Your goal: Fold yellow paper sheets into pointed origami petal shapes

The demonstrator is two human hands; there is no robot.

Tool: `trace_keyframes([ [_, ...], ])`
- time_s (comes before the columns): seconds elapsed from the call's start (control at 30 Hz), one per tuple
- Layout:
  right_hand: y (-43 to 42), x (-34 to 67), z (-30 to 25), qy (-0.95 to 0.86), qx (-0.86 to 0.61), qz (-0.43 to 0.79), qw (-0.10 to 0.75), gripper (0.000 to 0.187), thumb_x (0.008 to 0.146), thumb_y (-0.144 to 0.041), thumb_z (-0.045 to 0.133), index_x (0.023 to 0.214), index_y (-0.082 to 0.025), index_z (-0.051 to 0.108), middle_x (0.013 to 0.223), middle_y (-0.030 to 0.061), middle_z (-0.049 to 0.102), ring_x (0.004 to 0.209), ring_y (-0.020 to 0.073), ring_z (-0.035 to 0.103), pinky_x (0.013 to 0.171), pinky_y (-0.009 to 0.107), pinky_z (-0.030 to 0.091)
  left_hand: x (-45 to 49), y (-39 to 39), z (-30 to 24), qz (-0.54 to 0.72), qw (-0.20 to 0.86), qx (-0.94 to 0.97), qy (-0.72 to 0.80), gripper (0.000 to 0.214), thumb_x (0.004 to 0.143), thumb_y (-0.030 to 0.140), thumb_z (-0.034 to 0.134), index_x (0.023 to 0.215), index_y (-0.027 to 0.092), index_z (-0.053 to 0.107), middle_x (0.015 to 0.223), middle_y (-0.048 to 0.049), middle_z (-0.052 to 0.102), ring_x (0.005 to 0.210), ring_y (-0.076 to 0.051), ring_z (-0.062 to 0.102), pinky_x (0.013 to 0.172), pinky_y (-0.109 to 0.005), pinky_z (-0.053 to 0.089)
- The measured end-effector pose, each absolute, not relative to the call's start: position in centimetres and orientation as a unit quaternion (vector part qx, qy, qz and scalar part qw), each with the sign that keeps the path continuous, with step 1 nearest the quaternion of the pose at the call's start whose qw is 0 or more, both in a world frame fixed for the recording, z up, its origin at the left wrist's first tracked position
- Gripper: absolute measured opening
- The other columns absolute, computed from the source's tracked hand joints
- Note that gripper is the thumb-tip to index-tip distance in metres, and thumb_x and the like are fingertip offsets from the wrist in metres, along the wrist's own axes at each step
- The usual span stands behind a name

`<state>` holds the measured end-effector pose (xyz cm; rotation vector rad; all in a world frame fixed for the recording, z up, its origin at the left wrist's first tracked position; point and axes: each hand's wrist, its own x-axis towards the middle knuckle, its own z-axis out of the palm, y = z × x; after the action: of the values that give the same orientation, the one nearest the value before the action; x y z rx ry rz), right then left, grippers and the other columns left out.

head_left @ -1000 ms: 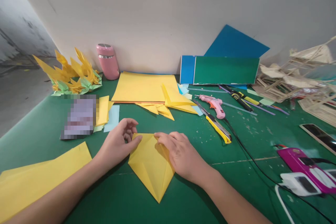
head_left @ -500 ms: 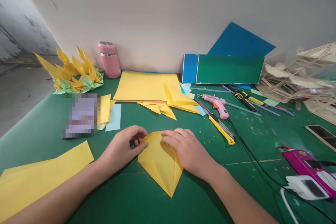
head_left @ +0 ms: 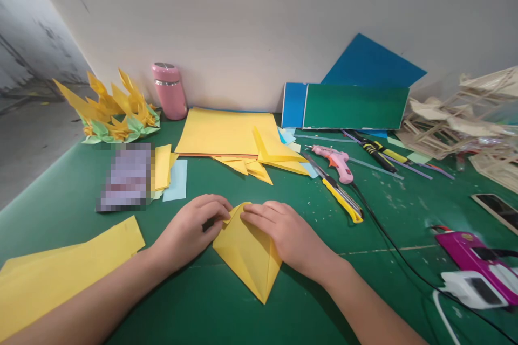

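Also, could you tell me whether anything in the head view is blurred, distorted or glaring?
Head view: a pixelated block masks one spot on the table; wide lens bows the edges; light is even, shadows soft; the folded yellow paper is sharp.

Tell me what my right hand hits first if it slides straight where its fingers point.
Probably the left hand, whose fingers sit just ahead of the right hand across the top corner of the yellow folded paper, nearly touching.

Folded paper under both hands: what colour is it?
The folded paper is plain yellow; head view.
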<state>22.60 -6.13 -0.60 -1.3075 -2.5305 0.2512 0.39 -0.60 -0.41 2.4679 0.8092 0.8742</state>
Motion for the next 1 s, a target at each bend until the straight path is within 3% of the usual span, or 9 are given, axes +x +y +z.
trace_keyframes([
  [0.33, -6.2, 22.8, -0.9, -0.869, -0.464, 0.086, 0.151, 0.052, 0.086, 0.002, 0.039, 0.13, -0.022, 0.055, 0.138, 0.0053, 0.054, 0.116, 0.0212, 0.051, 0.097, 0.039, 0.045, -0.2, 0.0, 0.1, 0.255, 0.114, 0.941, 0.191, 0.025, 0.096, 0.013, 0.04, 0.084, 0.018, 0.061, 0.1, -0.0083, 0.073, 0.089, -0.019, 0.067, 0.079, -0.031, 0.054],
  [0.63, -6.2, 22.8, -0.6, -0.866, -0.471, 0.103, 0.136, 0.061, 0.081, 0.005, 0.038, 0.133, -0.023, 0.053, 0.146, 0.0002, 0.045, 0.11, 0.0204, 0.052, 0.097, 0.039, 0.047, -0.3, 0.2, 0.4, 0.218, 0.163, 0.943, 0.191, 0.026, 0.097, 0.016, 0.038, 0.083, 0.019, 0.061, 0.101, -0.0095, 0.073, 0.09, -0.019, 0.066, 0.077, -0.032, 0.053],
  [1.0, -6.2, 22.7, -0.6, -0.861, -0.475, 0.116, 0.142, 0.061, 0.082, 0.005, 0.038, 0.134, -0.024, 0.052, 0.145, -0.0009, 0.047, 0.112, 0.02, 0.051, 0.097, 0.038, 0.047, -0.3, 0.2, 0.9, 0.192, 0.179, 0.949, 0.174, 0.032, 0.1, 0.019, 0.035, 0.083, 0.018, 0.063, 0.101, -0.0094, 0.071, 0.092, -0.019, 0.063, 0.077, -0.029, 0.051],
])
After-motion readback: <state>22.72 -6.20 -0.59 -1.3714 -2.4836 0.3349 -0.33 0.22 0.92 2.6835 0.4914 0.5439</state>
